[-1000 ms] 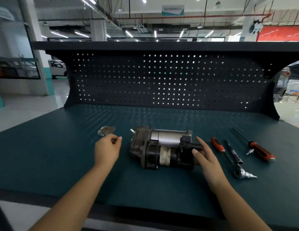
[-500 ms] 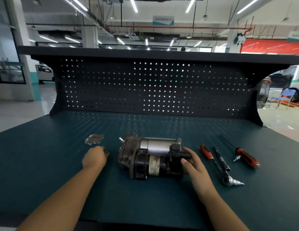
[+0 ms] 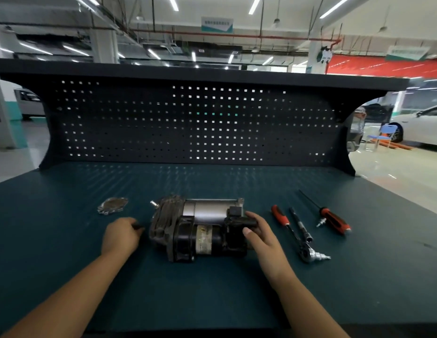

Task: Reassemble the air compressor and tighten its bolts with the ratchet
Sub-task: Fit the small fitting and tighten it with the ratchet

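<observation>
The air compressor (image 3: pixel 200 228), black and silver, lies on its side in the middle of the green bench mat (image 3: pixel 212 289). My right hand (image 3: pixel 260 236) grips its right end, thumb on the front and fingers over the top. My left hand (image 3: pixel 121 236) rests on the mat just left of the compressor, fingers curled round a small dark part (image 3: pixel 139 226) that sticks out toward the compressor. A flat metal cover plate (image 3: pixel 112 205) lies behind my left hand. The ratchet (image 3: pixel 291 234) with a red handle lies to the right.
Beside the ratchet lie a dark extension bar (image 3: pixel 300 225) and a red-handled screwdriver (image 3: pixel 330 219) with a small bit (image 3: pixel 320 222) next to it. A dark pegboard (image 3: pixel 188 123) closes off the back of the bench.
My left hand has dropped from a raised position onto the mat by the compressor's left end. My right hand has stayed on the compressor's right end. The camera has tilted.
</observation>
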`<action>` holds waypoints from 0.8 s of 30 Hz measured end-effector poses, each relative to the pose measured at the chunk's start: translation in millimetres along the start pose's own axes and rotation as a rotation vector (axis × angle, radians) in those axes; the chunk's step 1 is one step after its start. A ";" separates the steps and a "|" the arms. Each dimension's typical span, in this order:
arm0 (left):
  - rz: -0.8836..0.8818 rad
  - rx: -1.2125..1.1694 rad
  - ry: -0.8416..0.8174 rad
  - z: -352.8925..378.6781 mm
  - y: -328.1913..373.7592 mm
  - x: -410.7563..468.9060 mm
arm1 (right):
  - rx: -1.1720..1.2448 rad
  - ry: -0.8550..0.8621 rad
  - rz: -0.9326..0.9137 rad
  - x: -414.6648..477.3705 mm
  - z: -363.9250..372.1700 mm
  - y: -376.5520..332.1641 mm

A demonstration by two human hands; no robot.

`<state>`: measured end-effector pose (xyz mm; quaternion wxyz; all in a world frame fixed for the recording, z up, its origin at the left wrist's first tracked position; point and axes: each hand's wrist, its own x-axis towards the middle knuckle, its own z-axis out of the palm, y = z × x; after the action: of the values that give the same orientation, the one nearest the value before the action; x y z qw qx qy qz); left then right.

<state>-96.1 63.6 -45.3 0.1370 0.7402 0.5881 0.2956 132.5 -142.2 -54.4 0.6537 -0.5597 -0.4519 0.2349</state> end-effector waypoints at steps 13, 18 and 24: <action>0.240 0.004 -0.046 -3.0 -4.6 -73.4 | 0.067 0.057 0.039 0.3 -1.3 -8.2; 0.229 0.047 -0.043 -5.1 -3.6 -77.4 | -0.779 0.349 -0.054 -6.2 -37.8 -20.7; 0.221 0.067 -0.047 -6.3 -1.9 -79.8 | -1.363 0.055 0.510 -11.4 -84.3 -25.4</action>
<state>-112.0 -12.7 -63.5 0.0927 0.8116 0.5089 0.2716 193.9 -201.9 -31.2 0.0959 -0.9361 -0.3368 0.0319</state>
